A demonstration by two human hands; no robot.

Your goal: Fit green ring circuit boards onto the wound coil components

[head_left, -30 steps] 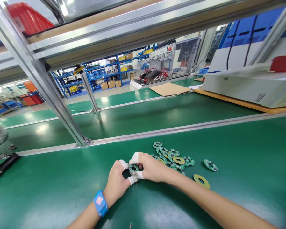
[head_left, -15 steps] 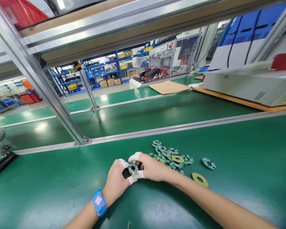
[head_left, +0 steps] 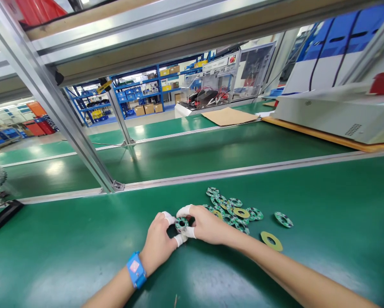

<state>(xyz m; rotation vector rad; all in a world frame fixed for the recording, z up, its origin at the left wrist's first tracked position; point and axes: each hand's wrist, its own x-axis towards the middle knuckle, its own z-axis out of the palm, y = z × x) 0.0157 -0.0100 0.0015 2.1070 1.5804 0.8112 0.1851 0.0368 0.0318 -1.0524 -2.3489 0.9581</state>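
Observation:
A small green ring-shaped circuit board (head_left: pixel 178 224) is held between both hands above the green work surface. My left hand (head_left: pixel 160 237), with white finger cots and a blue wrist strap (head_left: pixel 136 270), grips its left side with thumb and forefinger. From the right, my right hand (head_left: pixel 206 224), also in white finger cots, pinches the same board. Just beyond the right hand lies a pile of ring-shaped circuit boards (head_left: pixel 235 202), with a yellow ring (head_left: pixel 241 213) on it. Another circuit board (head_left: pixel 283 219) and a yellow ring (head_left: pixel 271 241) lie apart on the right.
An aluminium post (head_left: pixel 66 107) rises at the left, under an overhead shelf beam (head_left: pixel 179 38). A metal rail (head_left: pixel 211 174) runs across behind the pile. Farther back are a cardboard sheet (head_left: pixel 229 116) and a grey machine housing (head_left: pixel 333 113) on a wooden board.
Both hands still hold the circuit board, with only slight finger movement around it. The whole view has shifted a little.

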